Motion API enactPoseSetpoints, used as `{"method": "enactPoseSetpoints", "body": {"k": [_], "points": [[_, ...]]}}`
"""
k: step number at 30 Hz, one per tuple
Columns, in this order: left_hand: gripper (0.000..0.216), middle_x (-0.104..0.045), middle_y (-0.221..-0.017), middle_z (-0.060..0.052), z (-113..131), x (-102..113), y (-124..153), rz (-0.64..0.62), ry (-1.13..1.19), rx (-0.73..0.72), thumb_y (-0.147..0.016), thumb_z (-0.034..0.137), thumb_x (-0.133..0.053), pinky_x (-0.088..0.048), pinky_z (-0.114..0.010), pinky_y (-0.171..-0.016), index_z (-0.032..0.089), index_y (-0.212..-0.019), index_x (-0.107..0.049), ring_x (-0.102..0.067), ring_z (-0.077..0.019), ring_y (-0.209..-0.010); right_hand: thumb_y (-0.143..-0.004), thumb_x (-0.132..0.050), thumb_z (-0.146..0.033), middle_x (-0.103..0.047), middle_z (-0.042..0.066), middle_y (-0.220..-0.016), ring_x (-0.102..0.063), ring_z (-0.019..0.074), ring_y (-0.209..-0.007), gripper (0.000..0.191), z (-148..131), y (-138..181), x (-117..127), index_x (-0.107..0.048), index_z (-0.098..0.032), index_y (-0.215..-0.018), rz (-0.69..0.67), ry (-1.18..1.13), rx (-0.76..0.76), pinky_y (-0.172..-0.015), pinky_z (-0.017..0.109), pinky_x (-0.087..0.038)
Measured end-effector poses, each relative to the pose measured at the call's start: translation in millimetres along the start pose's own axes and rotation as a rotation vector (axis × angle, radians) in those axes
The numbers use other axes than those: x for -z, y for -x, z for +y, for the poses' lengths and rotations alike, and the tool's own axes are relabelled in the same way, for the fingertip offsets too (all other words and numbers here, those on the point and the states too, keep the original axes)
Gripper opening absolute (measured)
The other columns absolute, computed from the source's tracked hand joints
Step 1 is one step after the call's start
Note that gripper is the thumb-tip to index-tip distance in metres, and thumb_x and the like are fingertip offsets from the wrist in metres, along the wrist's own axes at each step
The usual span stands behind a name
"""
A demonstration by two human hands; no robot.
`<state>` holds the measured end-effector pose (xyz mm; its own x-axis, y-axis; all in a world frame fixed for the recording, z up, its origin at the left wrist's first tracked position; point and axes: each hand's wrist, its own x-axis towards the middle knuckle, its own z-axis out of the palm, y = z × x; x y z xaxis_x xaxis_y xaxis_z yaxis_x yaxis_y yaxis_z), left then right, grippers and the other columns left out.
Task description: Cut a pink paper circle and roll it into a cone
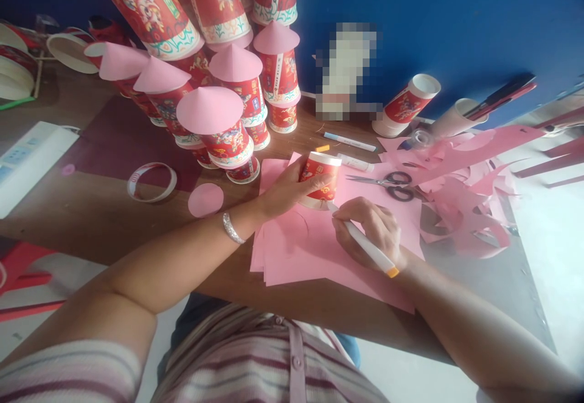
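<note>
My left hand (292, 185) is wrapped round a red paper cup (322, 178), tilted over a stack of pink paper sheets (292, 257). In my right hand (371, 229) is a white marker (368, 246) with an orange end, its tip at the cup's pale lower band. A curved line shows on the pink paper just below the cup. Scissors (387, 182) with black handles lie partly open on the sheets to the right. Behind the cup are a small orange cap (322, 148) and a white tube (356, 163).
Stacked red cups with pink paper cones (210, 109) rise at back left. Pink scraps (474, 190) heap at right. A pink disc (205, 199) and a cup ring (152, 182) lie left. Behind stand a cup stack (408, 108) and a pen holder (451, 120); a blue marker (350, 142) lies nearer.
</note>
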<state>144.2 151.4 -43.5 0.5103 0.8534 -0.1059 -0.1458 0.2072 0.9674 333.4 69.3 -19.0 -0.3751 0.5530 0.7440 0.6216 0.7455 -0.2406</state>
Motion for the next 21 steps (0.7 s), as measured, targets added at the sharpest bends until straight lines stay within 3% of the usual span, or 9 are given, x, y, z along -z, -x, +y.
{"method": "enactPoseSetpoints", "body": {"k": [21], "points": [[0.058, -0.071, -0.109, -0.007, -2.9, -0.7, -2.2, -0.024, 0.044, -0.033, -0.085, 0.06, -0.085, -0.057, -0.031, -0.085, 0.018, -0.119, -0.063, -0.069, -0.0195, -0.099, -0.094, -0.061, -0.005, -0.064, -0.003, -0.074, -0.063, 0.0134, -0.058, 0.02, -1.5, -0.5, 2.4, -0.056, -0.023, -0.1, -0.02, -0.061, 0.04, -0.054, 0.025, -0.055]]}}
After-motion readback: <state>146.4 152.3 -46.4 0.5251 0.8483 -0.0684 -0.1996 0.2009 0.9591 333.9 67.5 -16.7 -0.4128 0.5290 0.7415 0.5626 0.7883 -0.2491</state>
